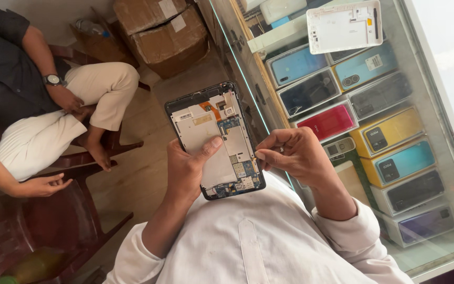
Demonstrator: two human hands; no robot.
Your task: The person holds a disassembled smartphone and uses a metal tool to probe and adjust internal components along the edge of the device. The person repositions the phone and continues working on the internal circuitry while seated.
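Note:
An opened tablet [214, 139] with its back cover off shows a silver battery plate, blue circuit boards and an orange flex cable. My left hand [187, 165] grips it from the left side, thumb lying across the silver plate. My right hand [292, 153] is at the tablet's right edge, fingers pinched together near the lower circuit board; anything between the fingertips is too small to tell. A white back cover [344, 26] lies on the glass counter above.
A glass display counter [437, 94] at right holds several coloured phone boxes [390, 131]. A seated person [38, 105] in cream trousers sits at left on dark red chairs [53, 221]. Cardboard boxes [164, 31] stand on the floor at the back.

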